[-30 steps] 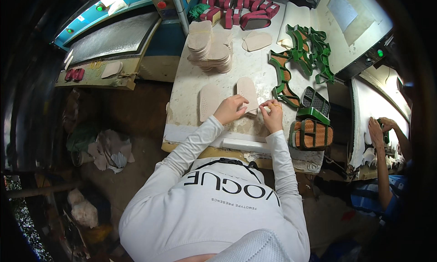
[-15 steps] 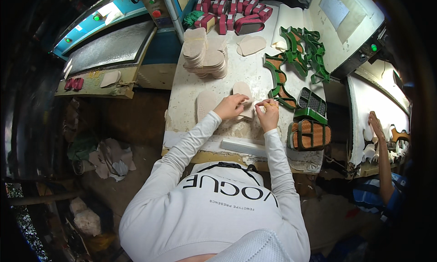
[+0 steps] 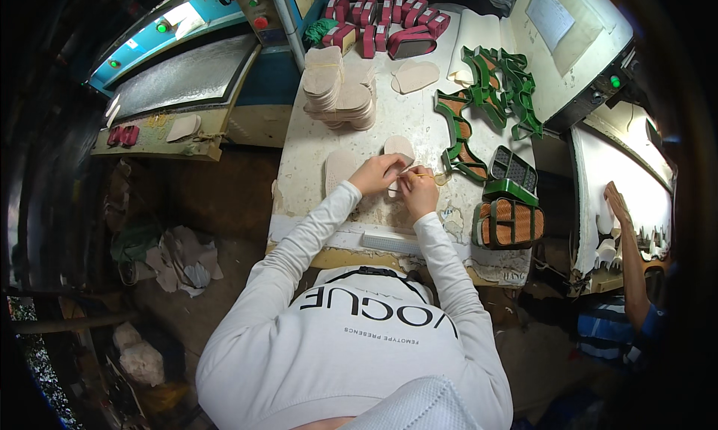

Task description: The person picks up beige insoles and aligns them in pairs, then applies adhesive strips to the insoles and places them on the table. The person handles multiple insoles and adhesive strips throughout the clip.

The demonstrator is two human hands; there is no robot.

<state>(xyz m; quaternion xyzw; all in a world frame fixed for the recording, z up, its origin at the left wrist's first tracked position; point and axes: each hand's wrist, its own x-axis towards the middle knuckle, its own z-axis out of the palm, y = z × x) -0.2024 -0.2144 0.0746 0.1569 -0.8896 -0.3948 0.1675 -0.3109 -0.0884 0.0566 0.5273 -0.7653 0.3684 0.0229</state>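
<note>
In the middle of the worktable lies a pale shoe insole [image 3: 399,145], partly covered by my hands. My left hand [image 3: 376,174] rests on it, fingers curled and closed around its edge. My right hand [image 3: 419,191] is beside it, fingertips pinched together close to the left ones. A thin yellow rubber band [image 3: 436,179] loops out from the right fingers. What lies between the two sets of fingertips is hidden. Another pale insole [image 3: 339,173] lies flat just left of my left hand. Farther off stands a tall stack of insoles [image 3: 336,93].
Green-framed cutting dies [image 3: 490,90] cover the right side, with more dies [image 3: 510,222] nearer. Maroon dies [image 3: 411,41] line the back. A pale bar [image 3: 390,241] lies near the front edge. At right, a co-worker's arm [image 3: 632,258] reaches over another table.
My right hand has moved left to meet my left hand's fingertips. The yellow band now stretches out to the right of its fingers. My left hand has barely moved.
</note>
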